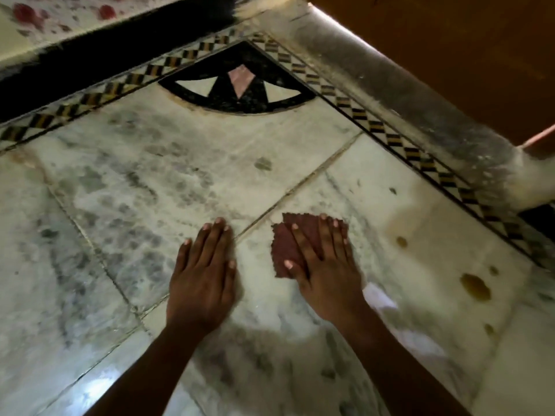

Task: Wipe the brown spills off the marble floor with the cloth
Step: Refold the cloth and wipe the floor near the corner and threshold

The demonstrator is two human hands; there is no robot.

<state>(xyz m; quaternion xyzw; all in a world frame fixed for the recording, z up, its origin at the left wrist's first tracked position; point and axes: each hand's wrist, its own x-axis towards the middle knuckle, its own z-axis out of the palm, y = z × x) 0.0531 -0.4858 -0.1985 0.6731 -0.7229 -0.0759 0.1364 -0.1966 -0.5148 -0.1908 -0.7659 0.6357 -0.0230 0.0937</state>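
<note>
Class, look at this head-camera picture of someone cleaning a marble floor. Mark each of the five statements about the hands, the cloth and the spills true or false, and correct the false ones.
1. The right hand presses flat on the cloth. True.
2. The left hand also rests on the cloth. False: it lies flat on the bare marble floor, apart from the cloth.
3. Brown spills lie to the right of the right hand. True.
4. The cloth covers the largest brown spill. False: that spill lies uncovered, apart from the cloth.
5. The cloth is white. False: it is reddish brown.
</note>
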